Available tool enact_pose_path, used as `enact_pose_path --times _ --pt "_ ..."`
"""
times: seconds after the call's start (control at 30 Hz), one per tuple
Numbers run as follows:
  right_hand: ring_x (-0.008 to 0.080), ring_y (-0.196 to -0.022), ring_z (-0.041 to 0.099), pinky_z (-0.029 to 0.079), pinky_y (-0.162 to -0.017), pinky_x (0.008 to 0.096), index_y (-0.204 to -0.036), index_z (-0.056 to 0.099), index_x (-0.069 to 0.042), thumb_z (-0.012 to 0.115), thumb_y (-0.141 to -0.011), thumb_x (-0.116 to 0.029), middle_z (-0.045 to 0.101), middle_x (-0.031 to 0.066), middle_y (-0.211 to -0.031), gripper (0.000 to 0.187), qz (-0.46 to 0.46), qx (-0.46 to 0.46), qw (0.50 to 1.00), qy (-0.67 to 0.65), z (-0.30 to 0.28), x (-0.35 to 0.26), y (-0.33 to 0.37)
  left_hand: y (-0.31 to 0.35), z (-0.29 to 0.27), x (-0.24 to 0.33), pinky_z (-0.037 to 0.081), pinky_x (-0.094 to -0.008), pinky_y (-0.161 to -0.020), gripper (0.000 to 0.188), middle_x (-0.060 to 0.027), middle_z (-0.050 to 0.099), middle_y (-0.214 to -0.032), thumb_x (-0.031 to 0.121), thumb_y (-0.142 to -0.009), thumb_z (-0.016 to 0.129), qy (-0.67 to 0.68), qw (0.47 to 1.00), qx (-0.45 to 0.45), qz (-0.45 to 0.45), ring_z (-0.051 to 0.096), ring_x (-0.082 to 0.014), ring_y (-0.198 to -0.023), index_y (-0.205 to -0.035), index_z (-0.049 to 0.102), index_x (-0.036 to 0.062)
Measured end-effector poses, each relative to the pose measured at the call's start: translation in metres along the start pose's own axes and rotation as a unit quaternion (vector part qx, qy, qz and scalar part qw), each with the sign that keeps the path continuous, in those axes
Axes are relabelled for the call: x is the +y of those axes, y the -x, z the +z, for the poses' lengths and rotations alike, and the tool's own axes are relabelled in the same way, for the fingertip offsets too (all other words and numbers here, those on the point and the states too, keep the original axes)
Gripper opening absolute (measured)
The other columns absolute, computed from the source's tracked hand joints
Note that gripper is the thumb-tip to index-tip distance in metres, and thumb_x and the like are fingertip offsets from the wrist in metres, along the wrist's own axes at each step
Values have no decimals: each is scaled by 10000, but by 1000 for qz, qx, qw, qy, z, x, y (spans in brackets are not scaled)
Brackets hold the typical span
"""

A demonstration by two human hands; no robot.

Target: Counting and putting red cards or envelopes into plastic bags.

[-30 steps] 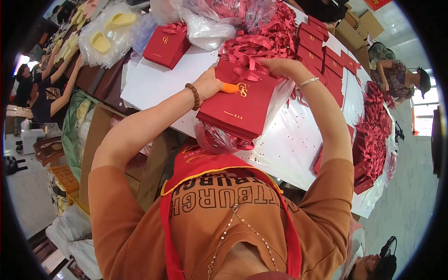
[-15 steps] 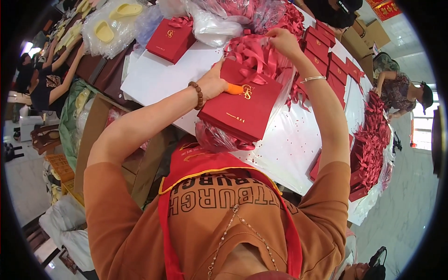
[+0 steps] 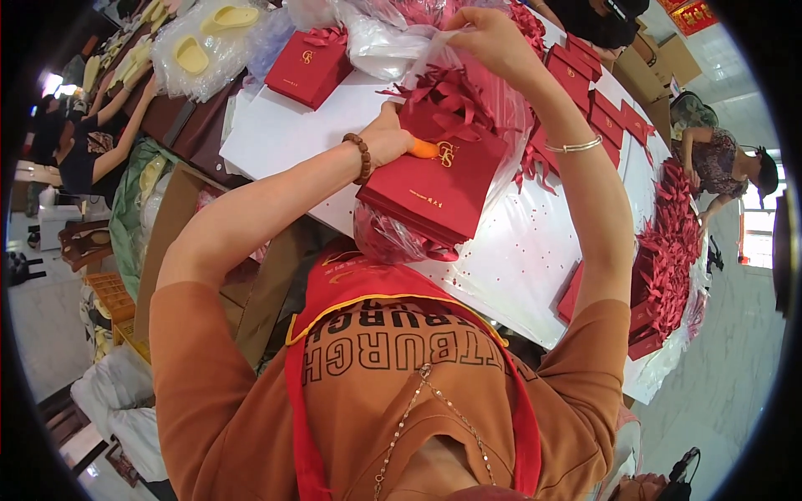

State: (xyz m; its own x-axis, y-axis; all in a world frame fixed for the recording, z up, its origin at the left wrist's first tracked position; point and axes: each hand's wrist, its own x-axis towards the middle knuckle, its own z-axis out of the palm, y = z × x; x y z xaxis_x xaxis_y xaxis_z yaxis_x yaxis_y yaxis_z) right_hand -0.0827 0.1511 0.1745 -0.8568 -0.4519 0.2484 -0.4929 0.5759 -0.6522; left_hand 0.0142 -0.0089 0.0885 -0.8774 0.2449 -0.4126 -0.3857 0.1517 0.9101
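Red bags (image 3: 430, 196), I see, sit tight in the left hand (image 3: 388, 144); the right hand (image 3: 489, 42), apart, pinches clear plastic (image 3: 505, 96).

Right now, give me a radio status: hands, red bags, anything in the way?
Left hand gripping stacked red bags. Right hand pinching clear plastic beyond them. Red ribbons bunched at the bags' far end, possibly in the way.

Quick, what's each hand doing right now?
Left hand: closed, holding a stack of red gift bags.
Right hand: closed, pinching a clear plastic bag.
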Motion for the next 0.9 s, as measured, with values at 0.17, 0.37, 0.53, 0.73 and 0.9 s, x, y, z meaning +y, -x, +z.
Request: enact_pose_path --times 0.17,0.37,0.53,0.73,0.9 --pt "156 -748 556 452 -623 272 -1101 416 -20 608 -762 -139 520 102 -949 408 116 -75 985 101 -32 -40 29 -15 -12 -13 514 -354 -740 659 -133 556 -1058 -1 -676 709 -10 993 -69 91 586 -215 -904 -1229 351 14" --pt "289 -576 580 444 -529 393 -869 580 -136 574 -734 -181 610 49 -688 142 -76 98 941 314 -34 -34 90 -23 -15 -9 481 -306 -745 623 -118 590 -1048 83 -598 772 84 987 -134 16 588 -198 -892 -1159 510 21" --pt "297 -968 501 432 -756 395 -1195 453 -156 703 -676 -344 513 96 -1061 606 -44 282 882 375 -29 -33 116 -22 -12 -7 459 -304 -803 632 -111 597 -1033 71 -574 788 11 992 -59 112 579 -195 -916 -1144 519 22" --pt "243 -957 520 435 -805 338 -1310 275 -41 680 -726 -327 490 134 -1142 766 146 268 940 -150 39 33 179 -25 -10 -6 506 -333 -779 745 -77 565 -1086 -67 -608 731 21 990 -68 117 574 -194 -946 -1257 409 110" --pt "50 -525 427 332 -469 183 -1198 444 -47 598 -721 -38 510 -19 -672 502 199 186 863 -426 -21 -40 205 -46 -23 -14 550 -317 -656 388 -100 628 -912 15 -697 694 17 994 -75 -72 636 -191 -759 -1057 549 13"
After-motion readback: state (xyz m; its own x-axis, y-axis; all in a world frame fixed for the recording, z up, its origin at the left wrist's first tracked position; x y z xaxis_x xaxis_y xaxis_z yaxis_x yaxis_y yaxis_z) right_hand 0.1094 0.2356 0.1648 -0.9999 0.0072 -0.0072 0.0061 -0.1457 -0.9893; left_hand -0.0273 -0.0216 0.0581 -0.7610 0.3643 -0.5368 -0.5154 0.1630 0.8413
